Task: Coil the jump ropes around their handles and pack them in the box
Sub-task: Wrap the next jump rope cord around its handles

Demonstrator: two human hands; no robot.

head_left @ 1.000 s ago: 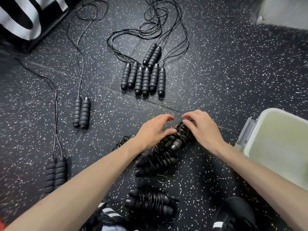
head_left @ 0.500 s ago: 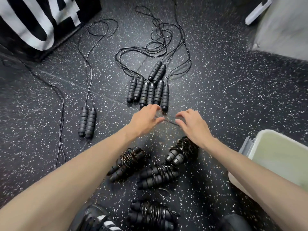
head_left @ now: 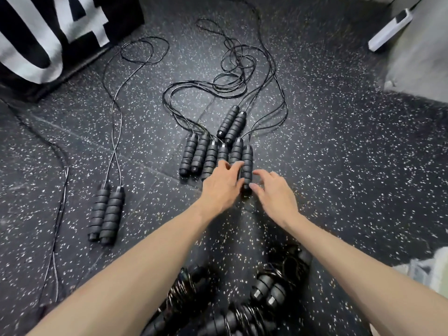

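Several black ribbed jump-rope handles (head_left: 201,154) lie side by side on the speckled floor, their thin cords (head_left: 232,69) tangled beyond them. My left hand (head_left: 221,187) rests with straight fingers on the lower ends of the right-hand handles. My right hand (head_left: 275,192) is beside it, fingers loosely curled, thumb touching the bottom end of the rightmost handle (head_left: 247,163). Another uncoiled pair of handles (head_left: 106,212) lies to the left. Coiled ropes (head_left: 266,287) sit between my forearms at the bottom. A blurred corner of the pale box (head_left: 434,267) shows at the right edge.
A black block with large white lettering (head_left: 48,32) stands at the top left. One more loose cord (head_left: 58,214) runs down the far left. A white bar (head_left: 388,30) and a grey surface (head_left: 419,64) are at the top right.
Both hands left the coiled rope near me and moved forward to the row of uncoiled handles. The view tilted forward, pushing the box to the right edge.
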